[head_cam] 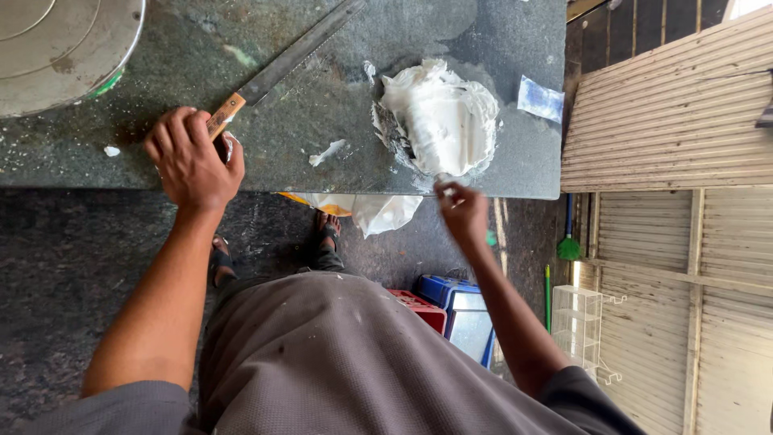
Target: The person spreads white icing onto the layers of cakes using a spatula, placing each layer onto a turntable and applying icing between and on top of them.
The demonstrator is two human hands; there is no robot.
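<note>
I'm seeing my left hand [192,159] curling its fingers around the wooden knife handle [225,115] while my right hand [462,211] is pinching its fingertips together beside the white paste [443,119] on the stone slab [322,89].

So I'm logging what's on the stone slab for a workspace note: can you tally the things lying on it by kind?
Long knife with wooden handle, gripped by the left hand: 1
Mound of white paste, at the right hand: 1
Round metal tin: 1
Small plastic packet: 1
Total: 4 things on the slab, not counting stray white smears.
</note>
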